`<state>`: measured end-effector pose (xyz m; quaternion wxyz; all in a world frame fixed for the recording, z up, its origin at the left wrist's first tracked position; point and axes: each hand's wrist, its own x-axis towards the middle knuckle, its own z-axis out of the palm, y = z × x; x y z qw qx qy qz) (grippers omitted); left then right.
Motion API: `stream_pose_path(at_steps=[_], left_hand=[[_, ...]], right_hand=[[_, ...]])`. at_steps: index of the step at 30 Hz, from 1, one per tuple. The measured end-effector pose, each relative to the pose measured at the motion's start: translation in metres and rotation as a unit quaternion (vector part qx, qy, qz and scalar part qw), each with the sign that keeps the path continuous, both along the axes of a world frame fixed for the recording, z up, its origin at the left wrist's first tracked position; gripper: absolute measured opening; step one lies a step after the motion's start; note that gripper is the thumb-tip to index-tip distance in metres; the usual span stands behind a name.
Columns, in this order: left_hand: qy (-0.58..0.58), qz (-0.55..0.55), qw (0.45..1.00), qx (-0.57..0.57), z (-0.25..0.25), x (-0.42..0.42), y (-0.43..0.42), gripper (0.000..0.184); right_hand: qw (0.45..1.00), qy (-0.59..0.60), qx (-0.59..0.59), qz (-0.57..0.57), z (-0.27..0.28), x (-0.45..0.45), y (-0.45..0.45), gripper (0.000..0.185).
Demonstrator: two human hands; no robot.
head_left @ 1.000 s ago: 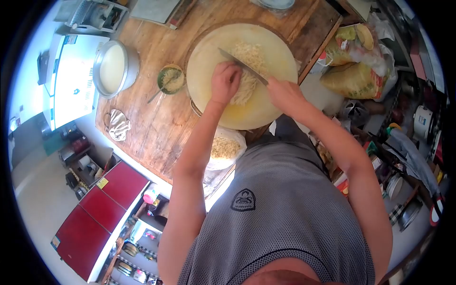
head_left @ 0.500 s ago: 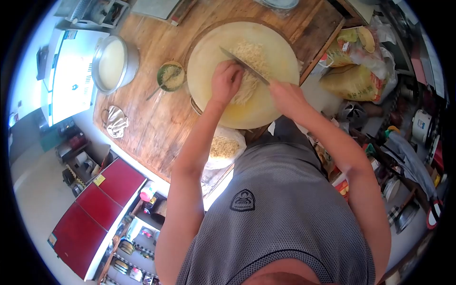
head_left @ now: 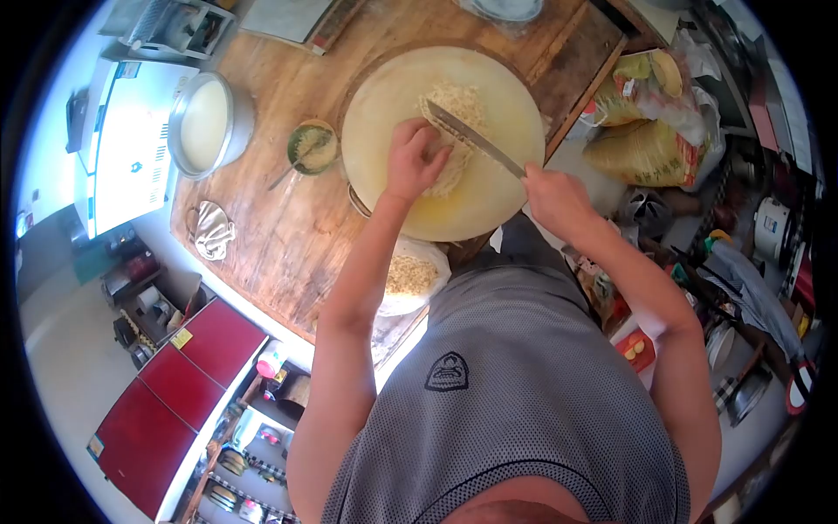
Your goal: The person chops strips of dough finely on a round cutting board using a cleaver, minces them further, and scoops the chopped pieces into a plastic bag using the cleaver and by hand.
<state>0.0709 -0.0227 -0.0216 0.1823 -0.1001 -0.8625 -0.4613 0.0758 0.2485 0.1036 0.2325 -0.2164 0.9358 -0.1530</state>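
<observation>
Chopped food: pale, fine shreds (head_left: 451, 181) lie heaped across the middle of a round, cream-coloured board (head_left: 506, 96), some of them by the knife.
Board: it rests on the brown wooden table (head_left: 271, 205), near the wearer's side, probably so both arms reach it without stretching.
Knife: a long, grey metal blade (head_left: 478, 140) slants over the heap, its tip pointing away to the left; whether the edge touches the board I can't tell.
Right hand: the bare right hand (head_left: 554, 205) is clenched round the handle at the near end, which likely gives firm control of such length.
Left hand: the bare left hand (head_left: 413, 163) is beside the heap, fingers bent, thumb apart; I can't tell whether they pinch any shreds. It seems placed to steady them.
Arms: both reach forward, elbows bent, the right one more sharply and wider out.
Nearby: a small green bowl (head_left: 294, 152) with a spoon sits left of the board, within easy reach.
</observation>
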Motion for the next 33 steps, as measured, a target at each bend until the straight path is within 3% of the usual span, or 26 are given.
stream_pose_path(at_steps=[3, 11, 17, 26, 33], left_hand=[[0.001, -0.013, 1.000, -0.024, -0.005, -0.001, 0.000, 0.024], [0.000, -0.018, 0.998, -0.058, -0.001, -0.004, -0.001, 0.019], [-0.002, 0.003, 0.999, -0.049, -0.006, 0.002, 0.003, 0.017], [0.020, 0.004, 0.999, -0.035, -0.001, 0.002, 0.005, 0.017], [0.030, -0.008, 0.999, -0.043, 0.002, 0.000, 0.002, 0.017]], right_hand=[[0.999, 0.015, -0.034, -0.009, 0.006, 0.002, -0.010, 0.010], [0.997, 0.016, -0.068, 0.018, -0.045, -0.025, -0.054, 0.014], [0.999, -0.035, 0.004, -0.015, -0.027, -0.010, -0.031, 0.016], [1.000, -0.013, -0.021, -0.005, 0.010, 0.005, -0.014, 0.012], [0.995, 0.058, -0.083, 0.022, -0.045, -0.022, -0.059, 0.014]])
